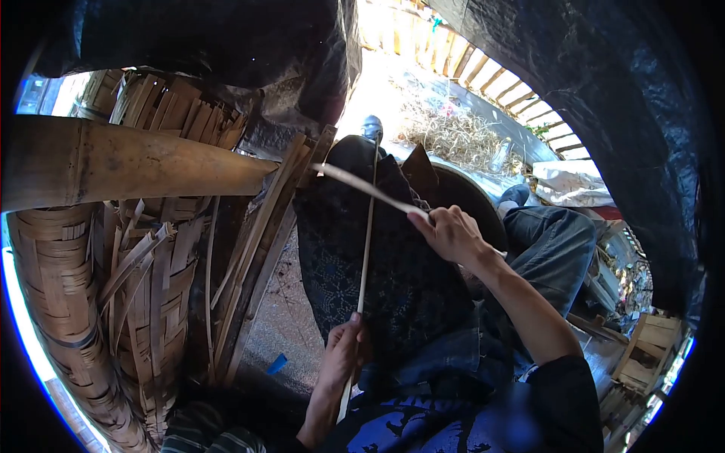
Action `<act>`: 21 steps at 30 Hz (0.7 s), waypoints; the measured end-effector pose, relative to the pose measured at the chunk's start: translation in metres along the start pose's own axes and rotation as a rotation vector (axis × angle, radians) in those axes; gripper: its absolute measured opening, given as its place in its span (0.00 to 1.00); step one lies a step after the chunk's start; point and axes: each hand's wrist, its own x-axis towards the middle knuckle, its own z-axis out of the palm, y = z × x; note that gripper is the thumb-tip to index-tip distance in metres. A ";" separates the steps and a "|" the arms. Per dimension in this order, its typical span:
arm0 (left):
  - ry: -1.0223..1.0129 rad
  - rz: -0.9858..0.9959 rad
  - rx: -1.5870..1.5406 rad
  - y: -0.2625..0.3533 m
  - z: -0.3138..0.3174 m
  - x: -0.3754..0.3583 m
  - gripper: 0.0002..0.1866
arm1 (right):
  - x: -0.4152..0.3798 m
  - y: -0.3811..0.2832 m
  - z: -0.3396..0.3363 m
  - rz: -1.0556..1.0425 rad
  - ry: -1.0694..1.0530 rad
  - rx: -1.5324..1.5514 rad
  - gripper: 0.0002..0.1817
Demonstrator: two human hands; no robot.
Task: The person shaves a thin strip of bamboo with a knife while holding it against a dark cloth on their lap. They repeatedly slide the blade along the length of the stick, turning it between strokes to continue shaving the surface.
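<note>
My left hand (345,355) is closed round a thin, pale bamboo strip (368,249). The strip runs upright from below the fist, over my lap, to the far end of the dark patterned cloth (332,272). In my right hand (455,235) is a knife (362,185), gripped with its long narrow blade pointing left. The blade overlaps the upper part of the strip in this view. Both the strip and the knife are over the cloth that covers my leg.
A thick bamboo pole (151,162) juts in from the left, above tall woven bamboo baskets (64,279). Split bamboo slats (260,241) lean beside my leg. Dry straw (461,132) lies ahead in bright light. Dark plastic sheeting (604,75) hangs overhead. A wooden crate (651,347) stands right.
</note>
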 end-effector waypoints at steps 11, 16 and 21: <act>0.141 -0.025 0.422 0.011 0.005 -0.042 0.22 | 0.076 0.035 -0.005 0.163 -0.172 0.112 0.37; 0.306 0.232 0.889 0.037 0.032 -0.005 0.22 | 0.024 0.045 -0.026 -0.036 0.059 0.058 0.39; 0.422 0.401 1.284 0.049 0.050 0.030 0.19 | -0.021 0.024 -0.039 0.141 -0.139 0.158 0.37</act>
